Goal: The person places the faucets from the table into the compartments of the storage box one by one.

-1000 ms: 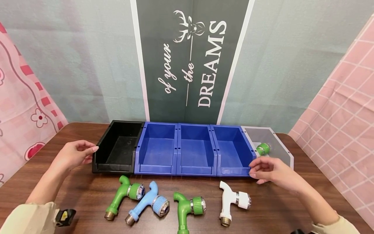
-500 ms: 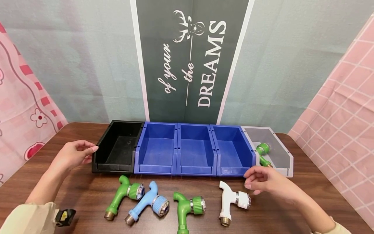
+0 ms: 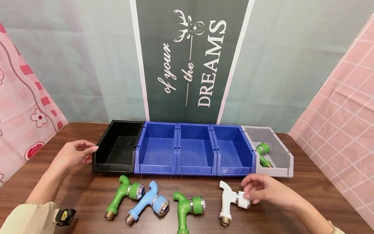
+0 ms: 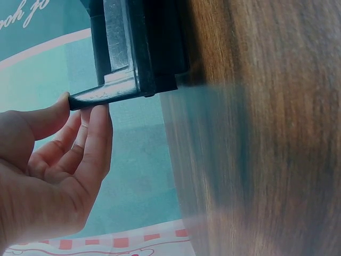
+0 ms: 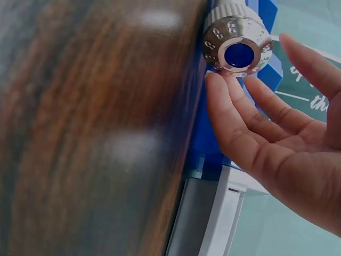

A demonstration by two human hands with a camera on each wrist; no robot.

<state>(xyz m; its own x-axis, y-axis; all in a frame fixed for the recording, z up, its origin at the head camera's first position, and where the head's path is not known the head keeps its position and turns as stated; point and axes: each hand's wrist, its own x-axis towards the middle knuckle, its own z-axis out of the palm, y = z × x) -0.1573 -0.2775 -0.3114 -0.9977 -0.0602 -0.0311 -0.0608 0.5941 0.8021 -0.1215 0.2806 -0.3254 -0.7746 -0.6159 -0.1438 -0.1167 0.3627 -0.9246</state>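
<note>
My left hand (image 3: 73,154) is at the left wall of a black storage bin (image 3: 100,167). In the left wrist view its thumb and fingers pinch the bin's edge (image 4: 104,96). My right hand (image 3: 266,191) reaches over the knob of a white tap (image 3: 226,201) that lies on the table. The right wrist view has the knob's silver, blue-centred cap (image 5: 237,53) between thumb and fingers, which are spread apart around it. Left of the white tap lie a green tap (image 3: 183,211), a light blue tap (image 3: 147,201) and another green tap (image 3: 119,196).
Blue bins (image 3: 156,169) stand in a row right of the black one. A grey bin (image 3: 280,172) closes the row at the right, with a green tap (image 3: 263,149) inside. Hanging cloths (image 3: 187,65) surround the wooden table (image 3: 315,162).
My right hand has moved from the front of the grey bin toward me and down to the white tap's knob, uncovering the green tap in that bin. The left hand stays put.
</note>
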